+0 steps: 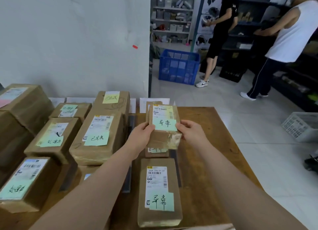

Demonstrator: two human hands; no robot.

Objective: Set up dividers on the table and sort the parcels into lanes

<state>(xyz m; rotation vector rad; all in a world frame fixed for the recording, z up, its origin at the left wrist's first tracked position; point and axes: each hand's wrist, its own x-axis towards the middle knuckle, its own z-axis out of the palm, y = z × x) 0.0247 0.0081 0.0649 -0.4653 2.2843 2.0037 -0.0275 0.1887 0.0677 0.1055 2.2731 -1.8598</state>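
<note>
I hold a small brown parcel [163,126] with a shipping label and a green handwritten note above the right lane of the wooden table [215,135]. My left hand [142,135] grips its left side and my right hand [191,131] its right side. Under it lies another parcel [156,152], mostly hidden. Nearer to me in the same lane rests a parcel [159,192] with a green note. A dark divider strip [128,174] separates this lane from the middle lane, where a large parcel [98,136] sits.
Several more labelled parcels [53,138] fill the left lanes, stacked against the white wall. White cards [151,102] stand at the table's far edge. Beyond are a blue crate [179,66], shelves, a white basket [302,126], and two people [284,40] standing at dark shelving.
</note>
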